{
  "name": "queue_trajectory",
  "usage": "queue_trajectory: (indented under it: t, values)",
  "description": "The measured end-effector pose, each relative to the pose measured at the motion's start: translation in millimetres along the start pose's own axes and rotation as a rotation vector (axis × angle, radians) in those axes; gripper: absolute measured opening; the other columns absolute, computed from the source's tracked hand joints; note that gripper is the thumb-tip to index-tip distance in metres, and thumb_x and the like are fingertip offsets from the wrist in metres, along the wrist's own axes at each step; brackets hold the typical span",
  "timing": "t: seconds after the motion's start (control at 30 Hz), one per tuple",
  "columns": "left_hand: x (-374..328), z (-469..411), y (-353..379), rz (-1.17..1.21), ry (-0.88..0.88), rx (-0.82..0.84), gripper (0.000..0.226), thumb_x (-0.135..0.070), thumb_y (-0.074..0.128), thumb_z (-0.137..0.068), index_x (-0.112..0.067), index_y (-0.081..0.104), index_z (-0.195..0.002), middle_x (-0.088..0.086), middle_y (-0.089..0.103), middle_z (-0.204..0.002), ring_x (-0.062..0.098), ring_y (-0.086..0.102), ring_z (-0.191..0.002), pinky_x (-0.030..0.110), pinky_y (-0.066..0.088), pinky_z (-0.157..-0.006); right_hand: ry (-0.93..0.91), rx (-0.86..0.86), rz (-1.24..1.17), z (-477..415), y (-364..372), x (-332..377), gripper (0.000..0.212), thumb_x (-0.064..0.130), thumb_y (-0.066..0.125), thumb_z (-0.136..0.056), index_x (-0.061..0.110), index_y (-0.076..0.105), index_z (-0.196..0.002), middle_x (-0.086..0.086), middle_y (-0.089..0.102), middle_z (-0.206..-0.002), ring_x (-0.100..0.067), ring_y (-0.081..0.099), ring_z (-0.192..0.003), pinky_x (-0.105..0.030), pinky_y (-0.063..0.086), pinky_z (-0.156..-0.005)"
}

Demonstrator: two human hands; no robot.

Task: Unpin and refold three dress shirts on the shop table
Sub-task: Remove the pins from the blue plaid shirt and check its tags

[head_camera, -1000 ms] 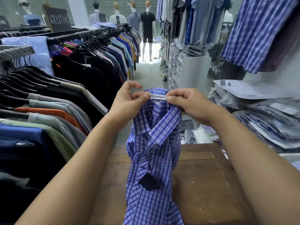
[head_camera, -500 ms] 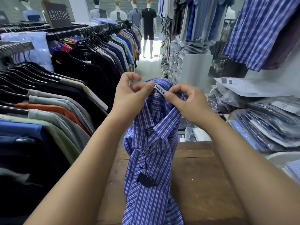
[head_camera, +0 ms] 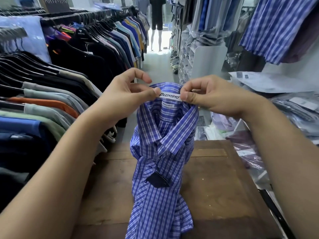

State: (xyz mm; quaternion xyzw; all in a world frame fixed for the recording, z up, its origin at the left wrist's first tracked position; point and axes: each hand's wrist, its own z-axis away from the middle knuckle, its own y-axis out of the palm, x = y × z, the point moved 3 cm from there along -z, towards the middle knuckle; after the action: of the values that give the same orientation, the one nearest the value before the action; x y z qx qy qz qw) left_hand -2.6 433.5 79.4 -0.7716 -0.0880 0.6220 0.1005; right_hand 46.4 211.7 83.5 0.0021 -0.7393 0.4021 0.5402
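Head view: left hand (head_camera: 126,95) and right hand (head_camera: 208,95) each pinch one end of the back collar of the blue checked shirt (head_camera: 160,169), either side of its white label (head_camera: 170,97). Below the grip it hangs lengthwise, collar up, front facing us, tail bunched on the wooden table (head_camera: 224,195).

Left of the left hand (head_camera: 126,99) I see a long rack of hanging tops (head_camera: 72,78): black ones, then grey, orange, green and blue nearer me. Beyond both hands, up the aisle, a mannequin (head_camera: 157,16) stands in black. Right of the right hand (head_camera: 215,97) lie plastic-bagged garments (head_camera: 293,109). Above them hangs a blue striped shirt (head_camera: 276,26), and white shelving (head_camera: 205,61) stands just beyond the right hand.
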Motion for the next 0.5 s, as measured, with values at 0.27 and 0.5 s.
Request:
queue_trajectory:
  t: [0.27,0.5]
  values:
    - [-0.8,17.0,1.6,0.061,0.029,0.079,0.029,-0.027,0.076,-0.079,-0.02,0.057,-0.099,0.003,0.073,-0.076,0.014,0.069,-0.081,0.025,0.055,-0.078,-0.047,0.113,-0.087,16.6,5.1,-0.1,0.014,0.03,0.065,-0.092,0.018,0.071,-0.092,0.006,0.073,-0.087,-0.006,0.065,-0.084,-0.021,0.05,-0.08]
    - [-0.5,21.8,5.3,0.121,0.051,0.116,0.029,-0.022,0.074,-0.079,-0.019,0.055,-0.1,0.002,0.073,-0.074,0.015,0.071,-0.082,0.028,0.057,-0.082,-0.043,0.159,-0.257,20.2,7.9,-5.8,0.011,0.024,0.062,-0.09,0.017,0.071,-0.089,0.002,0.072,-0.088,-0.009,0.065,-0.081,-0.016,0.051,-0.074]
